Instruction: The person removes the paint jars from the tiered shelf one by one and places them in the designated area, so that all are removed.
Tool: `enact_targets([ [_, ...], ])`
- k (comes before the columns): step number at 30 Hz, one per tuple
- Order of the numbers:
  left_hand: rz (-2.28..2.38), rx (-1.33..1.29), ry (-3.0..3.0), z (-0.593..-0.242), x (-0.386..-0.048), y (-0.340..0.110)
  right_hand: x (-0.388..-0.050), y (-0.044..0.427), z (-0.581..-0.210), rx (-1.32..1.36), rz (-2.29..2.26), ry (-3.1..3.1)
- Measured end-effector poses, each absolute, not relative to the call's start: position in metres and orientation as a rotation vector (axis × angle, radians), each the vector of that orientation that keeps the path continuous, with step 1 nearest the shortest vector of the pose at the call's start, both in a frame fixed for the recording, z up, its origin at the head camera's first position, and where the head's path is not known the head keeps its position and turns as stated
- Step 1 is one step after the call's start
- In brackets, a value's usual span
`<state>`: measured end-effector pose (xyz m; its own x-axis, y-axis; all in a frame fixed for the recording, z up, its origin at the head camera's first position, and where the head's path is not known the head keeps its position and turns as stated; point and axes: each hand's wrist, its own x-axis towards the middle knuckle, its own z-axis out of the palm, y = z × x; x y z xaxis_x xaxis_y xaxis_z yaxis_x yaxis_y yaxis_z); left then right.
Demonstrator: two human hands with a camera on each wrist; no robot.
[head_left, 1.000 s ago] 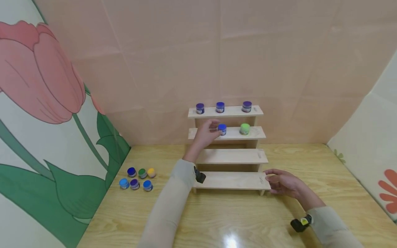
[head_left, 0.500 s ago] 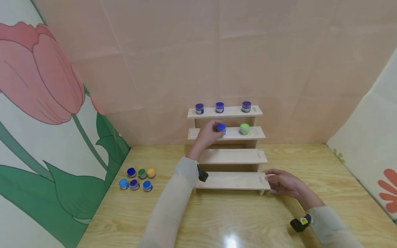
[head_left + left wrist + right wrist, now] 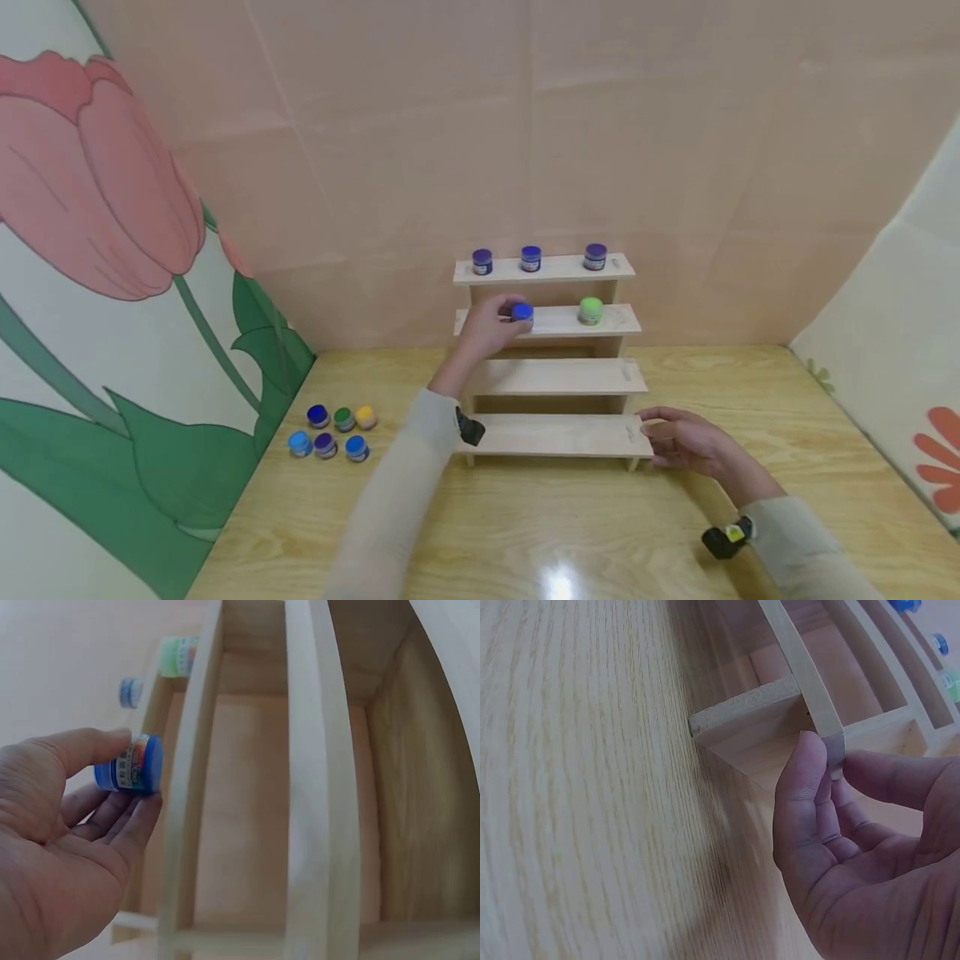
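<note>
In the head view my left hand (image 3: 491, 326) is at the second shelf from the top of a four-step wooden display rack (image 3: 558, 377). It pinches a small blue-lidded paint jar (image 3: 129, 765) between thumb and fingers; whether the jar touches the shelf I cannot tell. A green paint jar (image 3: 591, 312) stands to its right on the same shelf. My right hand (image 3: 686, 444) grips the right end of the lowest shelf, thumb and fingers on either side of the board end (image 3: 834, 750) in the right wrist view.
Three jars, among them a middle blue-lidded jar (image 3: 531, 259), stand on the top shelf. Several more jars, including a yellow jar (image 3: 366, 417) and a green-lidded jar (image 3: 344, 419), sit at the left of the wooden table (image 3: 555, 525). A pink backdrop rises behind the rack.
My left hand has closed its fingers round the blue-lidded jar and shifted it a little left along the second shelf, away from the green jar. My right hand stays put.
</note>
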<state>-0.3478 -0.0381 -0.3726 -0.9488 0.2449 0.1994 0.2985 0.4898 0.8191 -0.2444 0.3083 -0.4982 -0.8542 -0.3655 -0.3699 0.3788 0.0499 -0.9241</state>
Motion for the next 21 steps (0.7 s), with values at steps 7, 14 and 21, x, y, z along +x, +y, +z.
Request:
enact_targets([
  [7, -1.426, -0.528, -2.68, -0.368, -0.329, -0.073, -0.246, 0.309, -0.503, 0.01, -1.857, 1.8],
  [14, -1.454, -0.521, -2.68, -0.373, -0.31, -0.111, -0.248, 0.309, -0.504, 0.014, -1.855, 1.798],
  [21, -1.431, -0.506, -2.672, -0.382, -0.296, -0.145, -0.248, 0.309, -0.502, 0.004, -1.858, 1.796],
])
